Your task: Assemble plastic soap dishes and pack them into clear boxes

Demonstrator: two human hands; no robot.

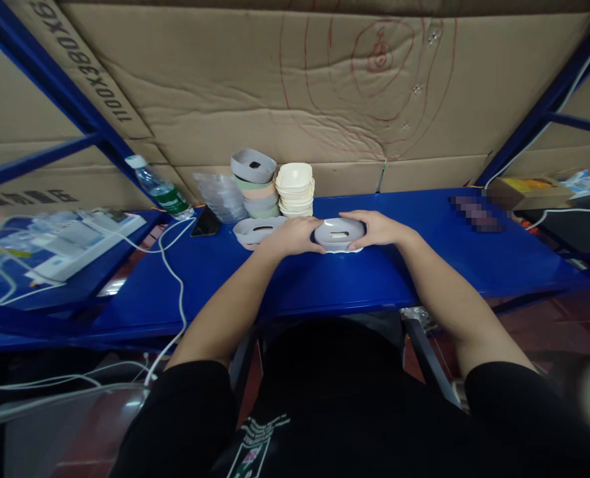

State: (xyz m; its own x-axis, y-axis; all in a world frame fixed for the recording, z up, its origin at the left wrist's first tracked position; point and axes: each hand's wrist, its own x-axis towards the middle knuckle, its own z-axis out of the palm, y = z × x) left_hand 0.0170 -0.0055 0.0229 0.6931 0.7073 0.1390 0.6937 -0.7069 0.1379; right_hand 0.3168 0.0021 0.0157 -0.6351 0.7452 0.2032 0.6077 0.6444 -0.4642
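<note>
A grey oval plastic dish [342, 228] with a slot in its bottom is held between my two hands at the middle of the table. A thin cream edge shows beneath it. My left hand [297, 236] grips its left end, and the fingers of my right hand [379, 229] curve round its right end. Partly hidden behind my left hand is another grey slotted dish [248, 229], with a pinkish edge below. Behind it rises a stack of grey, green and orange dishes [260, 192]. Beside that stands a stack of cream trays [295, 189].
Clear plastic pieces [220, 198] are nested left of the stacks, near a dark phone-like object [206, 222] and a water bottle [163, 189]. A white cable [180, 285] crosses the table's left side. A cardboard sheet [200, 79] backs the blue table [345, 285]. A blurred object [476, 214] lies right.
</note>
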